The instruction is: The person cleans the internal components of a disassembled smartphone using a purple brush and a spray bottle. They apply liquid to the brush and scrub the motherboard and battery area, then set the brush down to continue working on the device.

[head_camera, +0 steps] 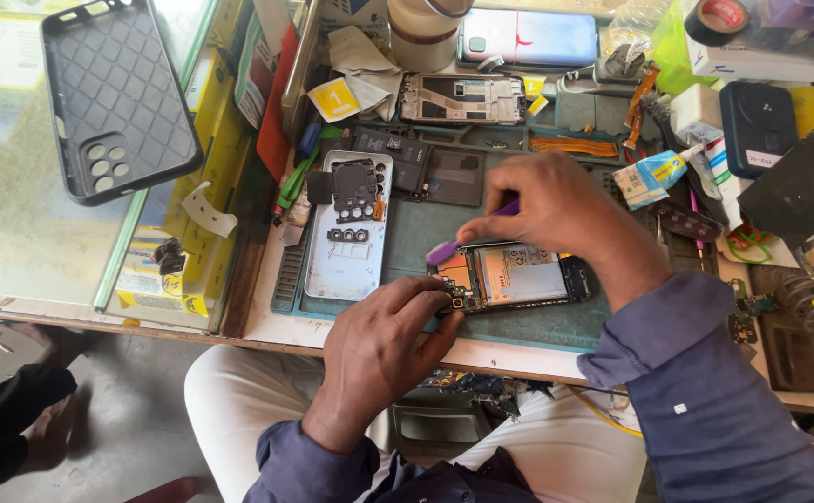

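Observation:
An opened phone (519, 277) lies face down on the green work mat (426, 233), its battery and circuit board exposed. My left hand (384, 349) pinches the phone's near-left corner, where the board sits. My right hand (556, 210) grips a purple pry tool (449, 247), whose tip touches the top-left edge of the board. The phone's pale blue back cover (346, 247) rests to the left on the mat, with a black inner frame piece (356, 186) lying on it.
A black phone case (114, 93) lies on the glass counter at the left. Another phone frame (463, 98), a blue phone (528, 37), a tape roll (716, 19), a glue tube (654, 175) and loose parts crowd the back and right.

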